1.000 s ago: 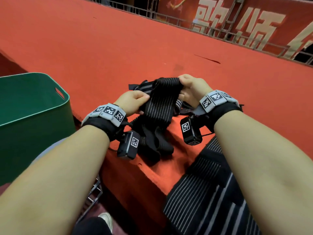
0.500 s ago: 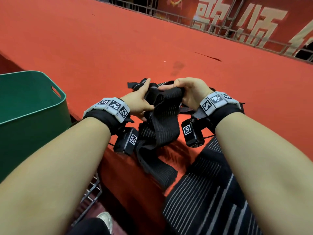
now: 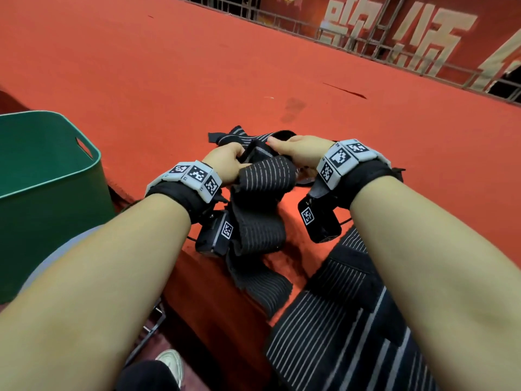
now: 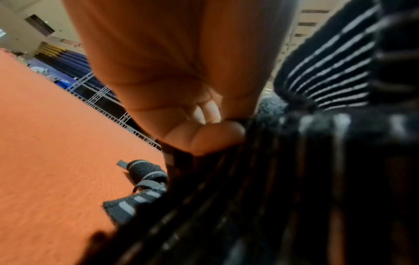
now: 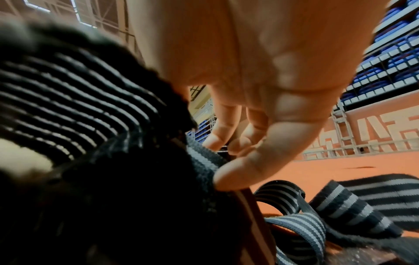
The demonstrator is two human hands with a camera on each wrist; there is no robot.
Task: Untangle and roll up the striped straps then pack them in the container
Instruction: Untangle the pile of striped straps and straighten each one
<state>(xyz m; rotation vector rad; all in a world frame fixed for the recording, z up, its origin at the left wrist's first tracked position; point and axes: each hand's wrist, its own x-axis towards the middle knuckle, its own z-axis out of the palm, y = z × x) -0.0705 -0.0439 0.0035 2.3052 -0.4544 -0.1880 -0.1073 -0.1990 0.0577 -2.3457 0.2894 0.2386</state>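
Observation:
A black strap with thin white stripes (image 3: 262, 204) hangs between my two hands over the front edge of the red carpeted platform (image 3: 169, 80). My left hand (image 3: 225, 165) grips its upper end, fingers curled round the cloth (image 4: 204, 136). My right hand (image 3: 298, 149) pinches the same end from the right, thumb pressed on the fabric (image 5: 244, 172). More striped straps (image 5: 340, 200) lie tangled on the carpet just beyond my hands. A wider striped strap (image 3: 338, 320) lies under my right forearm. The green container (image 3: 50, 176) stands at the left.
A metal railing (image 3: 366, 43) and a red banner with large pale characters (image 3: 423, 38) run along the platform's far edge. Below the front edge a shoe (image 3: 169, 362) and a metal frame (image 3: 149, 328) show. Broad bare carpet stretches beyond the straps.
My hands have come closer together at the strap's top end and bunched it. The strap's loose tail has dropped lower over the platform edge.

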